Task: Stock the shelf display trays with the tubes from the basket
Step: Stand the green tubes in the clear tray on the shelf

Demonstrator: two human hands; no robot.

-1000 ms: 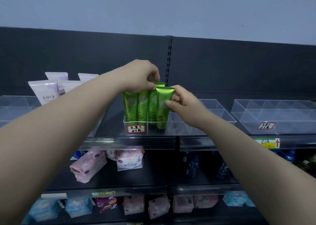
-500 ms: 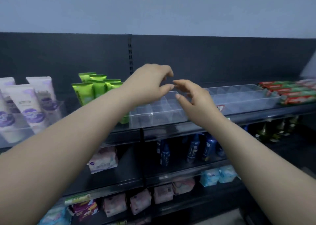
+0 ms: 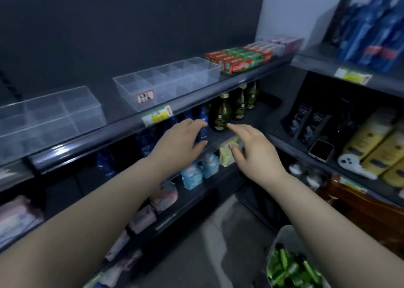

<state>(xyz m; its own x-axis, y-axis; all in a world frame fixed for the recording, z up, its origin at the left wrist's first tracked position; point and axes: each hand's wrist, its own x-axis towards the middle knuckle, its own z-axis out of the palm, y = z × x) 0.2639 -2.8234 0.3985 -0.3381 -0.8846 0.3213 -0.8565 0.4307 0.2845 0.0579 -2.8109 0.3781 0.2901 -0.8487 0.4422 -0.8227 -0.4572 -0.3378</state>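
- Two hands: left hand point(image 3: 181, 141) and right hand point(image 3: 255, 154), fingers loose and spread, grasping nothing.
- Two display trays point(image 3: 185, 86), clear rigid plastic with box-shaped compartments, on the top shelf.
- Green tubes point(image 3: 286, 266), glossy, heaped in one pale basket point(image 3: 284, 237) at lower right; too blurred to count.
- Three dark, rounded bottles point(image 3: 220, 115).

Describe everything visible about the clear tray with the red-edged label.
The clear tray looks like rigid transparent plastic, split by dividers into two rows of compartments, with no tubes in it. A red-bordered white label, unreadable, sits on its front wall. It lies flat on the top shelf, just left of the toothpaste boxes.
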